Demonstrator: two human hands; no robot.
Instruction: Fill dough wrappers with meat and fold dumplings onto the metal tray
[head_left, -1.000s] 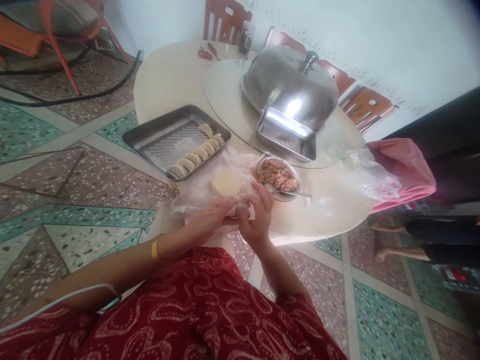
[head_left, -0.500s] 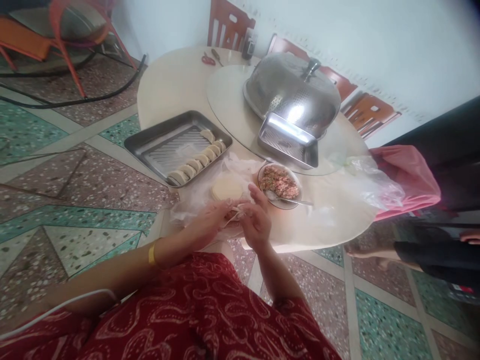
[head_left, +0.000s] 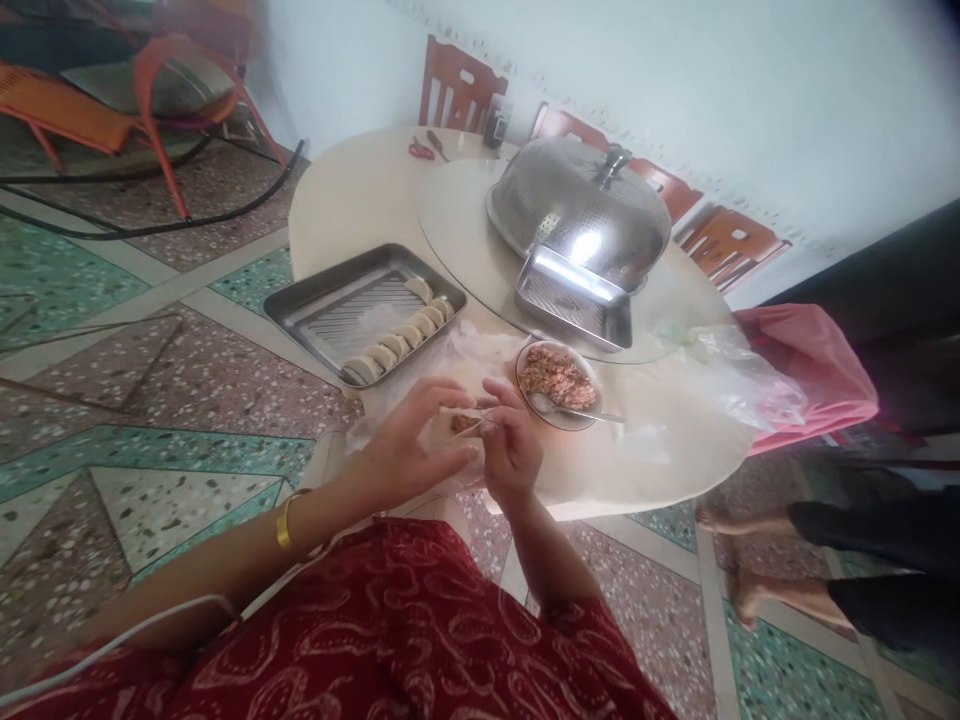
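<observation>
**Both hands pinch a filled dumpling wrapper**

The left hand [head_left: 409, 450] and right hand [head_left: 510, 450] each have a grip clenched on one dumpling wrapper [head_left: 459, 425], meat showing inside, above the worktop [head_left: 660, 440] edge, beside the filling bowl [head_left: 556, 374] and dumpling tray [head_left: 315, 300].

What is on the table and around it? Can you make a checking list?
Surface: round table, pale top.
Job's things: dumpling wrapper with filling, held by both hands; filling bowl with spoon; tray with a row of dumplings.
Clutter: plastic bags, metal dome cover, scissors.
Grippers: left hand and right hand pinch the wrapper.
Cables: black hose on floor.
Surroundings: chairs, another person's feet.
</observation>
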